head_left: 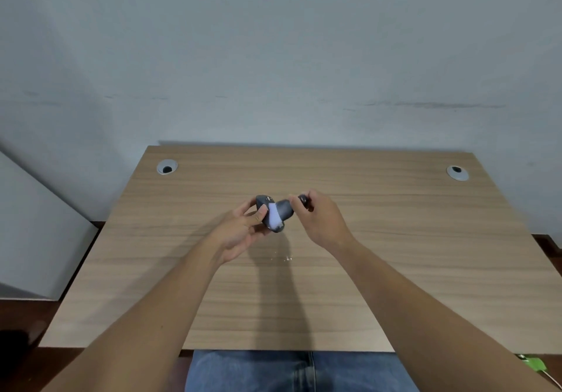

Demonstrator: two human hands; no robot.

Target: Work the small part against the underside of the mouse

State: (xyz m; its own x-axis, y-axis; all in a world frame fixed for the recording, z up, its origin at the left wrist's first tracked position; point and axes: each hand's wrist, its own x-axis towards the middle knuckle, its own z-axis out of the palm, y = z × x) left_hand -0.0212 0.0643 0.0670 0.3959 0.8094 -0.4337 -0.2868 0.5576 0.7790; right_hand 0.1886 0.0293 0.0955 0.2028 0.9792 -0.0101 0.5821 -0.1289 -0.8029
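Both forearms reach forward, left hand (pixel 240 230) and right hand (pixel 319 221) apparently curled, nearly meeting.

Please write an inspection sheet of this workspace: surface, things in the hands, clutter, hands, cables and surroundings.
Surface: wooden desk, light grain, with a cable grommet at the far left and another at the far right.
Job's things: dark grey object with a white part, held above the desk; its exact kind cannot be told.
Clutter: small white crumbs on the desk below the object.
Hands: left hand holds the object's left end; right hand grips its right end.
Cables: nothing seen on the desk.
Surroundings: plain grey wall behind; white panel at left; green item on the floor at lower right.
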